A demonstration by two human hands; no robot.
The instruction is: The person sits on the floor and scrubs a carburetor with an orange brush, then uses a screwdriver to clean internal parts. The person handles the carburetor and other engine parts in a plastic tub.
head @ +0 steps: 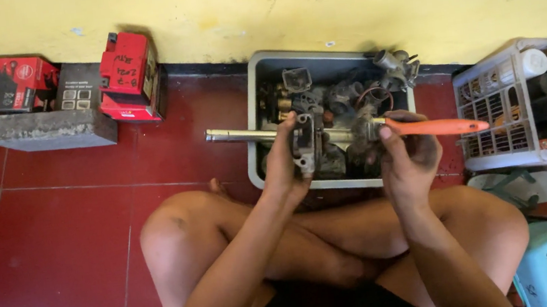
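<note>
hands at work over the gray tray

the person sits cross-legged on the red tiled floor (75, 217), and the gray tray (257, 117) full of dirty metal parts lies just in front of the knees, against the yellow wall (271, 10). above the near half of this tray the left hand (285, 162) is closed around a gray metal part (305, 144), with the thumb on its top. a long metal tube (237, 135) goes out from this part and passes over the left edge of the tray. the right hand (407, 155) is closed on a brush with an orange handle (432, 127); the handle points to the right, beyond the tray's right edge, and the brush head touches the metal part. right of the tray stands a white basket (490, 129) with dark cans. left of the tray, well apart, red boxes (127, 77) rest on a gray block (44, 131).
</note>
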